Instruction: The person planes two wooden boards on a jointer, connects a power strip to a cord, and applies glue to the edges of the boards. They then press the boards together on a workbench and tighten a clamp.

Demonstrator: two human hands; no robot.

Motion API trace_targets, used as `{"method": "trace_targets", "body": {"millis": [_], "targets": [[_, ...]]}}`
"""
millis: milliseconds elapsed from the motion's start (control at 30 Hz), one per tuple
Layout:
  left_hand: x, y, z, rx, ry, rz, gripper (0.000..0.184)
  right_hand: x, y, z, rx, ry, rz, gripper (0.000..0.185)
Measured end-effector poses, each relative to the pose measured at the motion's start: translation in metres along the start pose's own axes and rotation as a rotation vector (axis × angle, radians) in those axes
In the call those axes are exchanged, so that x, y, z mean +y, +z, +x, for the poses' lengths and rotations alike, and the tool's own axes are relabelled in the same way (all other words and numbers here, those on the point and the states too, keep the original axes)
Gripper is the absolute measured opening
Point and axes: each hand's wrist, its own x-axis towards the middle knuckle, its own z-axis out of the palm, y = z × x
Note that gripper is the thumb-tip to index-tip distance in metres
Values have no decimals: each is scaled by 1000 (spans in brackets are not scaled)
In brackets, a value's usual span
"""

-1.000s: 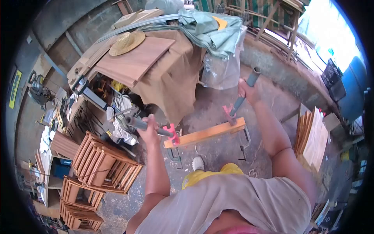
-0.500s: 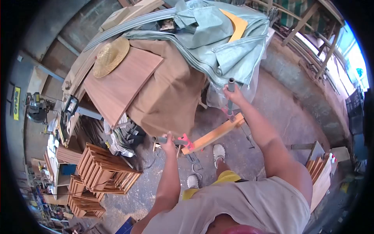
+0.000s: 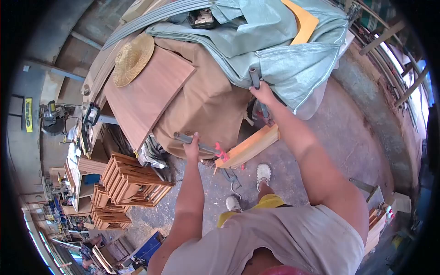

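Observation:
My left hand (image 3: 191,147) is closed around a grey metal pipe (image 3: 182,137), which runs to a pink clamp (image 3: 222,153) on the near end of a wooden beam (image 3: 251,149). Farther out, my right hand (image 3: 263,94) grips a second grey pipe (image 3: 255,75), which reaches down to the beam's other end. The fitting there is partly hidden by my forearm. Held above the floor, the beam slants up to the right. A dark metal hook-like part (image 3: 234,182) hangs below the pink clamp.
Just ahead, a pile is covered by a brown sheet (image 3: 206,91) and a pale green tarp (image 3: 284,59). A wooden panel (image 3: 149,89) and a straw hat (image 3: 134,59) lie on it. Stacked wooden frames (image 3: 133,181) stand at left. A low concrete ledge (image 3: 376,110) curves along the right.
Both hands have moved forward and slightly left with the pipes and beam, closer to the covered pile. The camera view has shifted too. Both grips stay closed.

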Motion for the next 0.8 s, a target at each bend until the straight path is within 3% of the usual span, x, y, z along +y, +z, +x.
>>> {"method": "trace_targets", "body": {"millis": [33, 100, 200, 233, 267, 300, 333, 367, 400, 433, 467, 567, 633, 667, 700, 733, 767, 800], "targets": [[3, -9, -2, -37, -40, 116, 25, -6, 5, -15, -6, 4, 1, 34], [-10, -21, 7, -96, -21, 199, 25, -23, 5, -54, 217, -151, 119, 51], [-35, -40, 8, -261, 81, 341, 32, 29, 9, -123, 141, -195, 8, 69], [-42, -50, 5, -354, 159, 404, 37, 58, 9, -154, 140, -226, -31, 71], [-35, -64, 4, -612, 183, 832, 47, 74, 0, -201, 145, -236, -83, 71], [-80, -83, 14, -729, 188, 860, 52, 88, -16, -246, 173, -233, -144, 70], [-65, -90, -7, -782, 69, 898, 51, 107, -33, -291, 286, -167, -170, 70], [-93, -112, -7, -822, 37, 1043, 49, 128, -42, -345, 251, 147, -294, 68], [-118, -128, 11, -1082, -38, 1089, 50, 146, -45, -405, 214, 474, -375, 66], [-146, -145, 15, -1173, 104, 1162, 50, 167, -50, -466, 366, 643, -408, 63], [-162, -156, 25, -1380, 93, 1110, 48, 163, -51, -530, 504, 827, -422, 60], [-177, -158, 30, -1649, 188, 1294, 44, 107, -5, -731, 855, 1116, -307, 58], [-205, -149, 40, -1498, -78, 1129, 42, 61, 77, -835, 1092, 1200, -263, 57], [-230, -134, 58, -1619, 94, 1237, 43, 35, 125, -878, 1138, 1287, -216, 55], [-245, -127, 50, -1687, 139, 1262, 43, 11, 171, -926, 1187, 1375, -171, 54], [-258, -117, 41, -1600, 243, 1088, 23, -13, 221, -965, 1256, 1427, -153, 54], [-256, -107, 30, -1516, 335, 915, 17, -26, 283, -1000, 1151, 1539, -232, 54], [-219, -66, 41, -2169, 188, 1011, 34, -41, 339, -1028, 1040, 1646, -293, 54]]}}
